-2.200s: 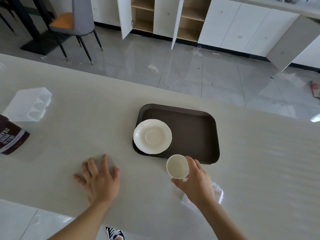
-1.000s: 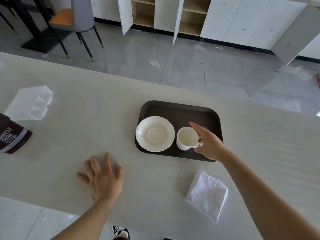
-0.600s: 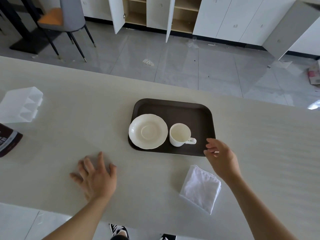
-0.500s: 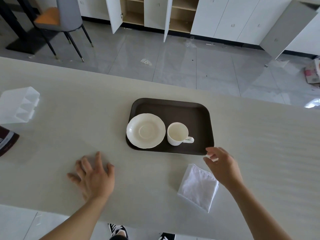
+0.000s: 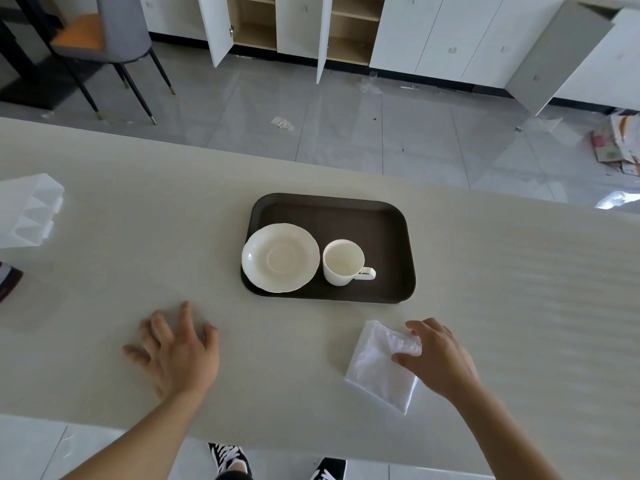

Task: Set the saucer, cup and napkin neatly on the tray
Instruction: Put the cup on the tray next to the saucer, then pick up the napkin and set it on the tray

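A dark brown tray [image 5: 391, 216] lies on the pale table. A white saucer [image 5: 280, 257] rests on its left part, overhanging the tray's left rim a little. A white cup [image 5: 343, 262] stands upright right of the saucer, handle pointing right. A folded white napkin [image 5: 377, 367] lies on the table in front of the tray's right corner. My right hand [image 5: 438, 358] is over the napkin's right edge, fingers spread, fingertips touching the cloth. My left hand [image 5: 176, 351] lies flat on the table, fingers apart, holding nothing.
A white plastic divided holder [image 5: 29, 211] sits at the table's left edge, with a dark brown packet [image 5: 8, 282] just in front of it. Beyond the table are a grey chair [image 5: 110, 39], open white cabinets [image 5: 294, 26] and papers on the floor [image 5: 616, 147].
My right hand carried the cup from the table onto the tray, set it right of the saucer, let go, then drew back and down onto the napkin. My left hand stayed flat.
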Tool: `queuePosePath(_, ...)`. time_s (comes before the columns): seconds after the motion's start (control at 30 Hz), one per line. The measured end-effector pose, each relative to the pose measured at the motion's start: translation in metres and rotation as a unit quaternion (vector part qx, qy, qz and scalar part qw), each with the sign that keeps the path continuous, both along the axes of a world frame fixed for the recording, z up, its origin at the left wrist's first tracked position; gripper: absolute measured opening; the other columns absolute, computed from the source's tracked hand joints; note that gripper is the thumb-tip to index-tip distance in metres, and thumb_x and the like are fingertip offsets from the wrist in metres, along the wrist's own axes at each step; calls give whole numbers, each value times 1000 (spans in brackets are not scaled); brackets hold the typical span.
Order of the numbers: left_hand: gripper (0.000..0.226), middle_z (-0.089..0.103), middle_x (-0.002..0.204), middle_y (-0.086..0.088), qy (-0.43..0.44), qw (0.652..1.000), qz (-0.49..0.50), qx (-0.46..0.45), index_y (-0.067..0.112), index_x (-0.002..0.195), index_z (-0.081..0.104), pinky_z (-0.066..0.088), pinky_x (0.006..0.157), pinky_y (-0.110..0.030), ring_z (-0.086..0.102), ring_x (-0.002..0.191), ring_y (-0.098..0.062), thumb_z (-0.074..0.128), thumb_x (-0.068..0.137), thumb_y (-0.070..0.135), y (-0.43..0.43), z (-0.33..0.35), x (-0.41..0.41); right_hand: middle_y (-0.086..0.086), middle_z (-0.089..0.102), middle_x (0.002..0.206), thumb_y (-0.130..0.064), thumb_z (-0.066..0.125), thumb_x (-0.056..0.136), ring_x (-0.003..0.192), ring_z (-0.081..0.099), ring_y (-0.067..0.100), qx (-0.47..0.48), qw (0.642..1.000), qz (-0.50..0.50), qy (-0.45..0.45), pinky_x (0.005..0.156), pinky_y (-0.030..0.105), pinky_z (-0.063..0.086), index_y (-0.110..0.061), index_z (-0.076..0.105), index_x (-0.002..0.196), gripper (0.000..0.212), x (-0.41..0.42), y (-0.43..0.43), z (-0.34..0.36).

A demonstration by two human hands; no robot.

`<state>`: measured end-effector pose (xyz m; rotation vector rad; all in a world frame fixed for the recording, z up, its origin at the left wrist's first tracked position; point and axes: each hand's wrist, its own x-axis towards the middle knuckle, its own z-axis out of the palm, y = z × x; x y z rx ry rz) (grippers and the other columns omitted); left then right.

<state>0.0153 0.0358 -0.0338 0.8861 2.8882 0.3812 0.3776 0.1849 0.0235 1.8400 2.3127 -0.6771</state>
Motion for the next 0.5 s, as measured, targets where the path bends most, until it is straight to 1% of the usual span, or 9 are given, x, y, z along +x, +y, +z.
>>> queuePosePath(0.1,65,36,142,-30,1,1000,0,2,13,137,52,11,108,-74,26,137,-47,41,80,42,0,-2,0,-8,58,121,-50,77,78,115,54,16,-7,1000,3,-9,73,28,46,-26,53,136,67,-4,-1,-1)
queuePosePath(0.23,64,36,141,-30,5,1000,-2,1,13,136,52,11,109,-74,26,137,-47,42,80,42,0,-4,-2,-8,56,117,-51,77,78,114,53,16,-7,1000,7,-27,70,28,45,-27,56,128,59,-8,-1,-4)
queuePosePath(0.33,65,35,142,-29,2,1000,-2,-4,14,137,51,10,109,-73,25,138,-47,41,80,43,-1,-6,-3,-9,53,105,-50,78,77,109,54,16,-9,1000,5,-28,67,28,43,-27,59,119,52,-10,-1,-5)
queuePosePath(0.4,65,35,142,-29,0,1000,-2,-1,14,137,51,9,109,-74,25,138,-47,40,80,44,0,-6,-3,-11,49,98,-50,79,75,104,55,16,-10,1000,0,-28,66,28,42,-27,60,114,49,-10,1,-5)
queuePosePath(0.5,65,35,142,-29,-2,1000,0,4,14,137,52,9,109,-74,25,137,-48,40,80,43,0,-6,-3,-10,50,96,-50,80,74,100,56,16,-18,999,-8,-31,68,27,39,-26,60,111,48,-11,3,-7)
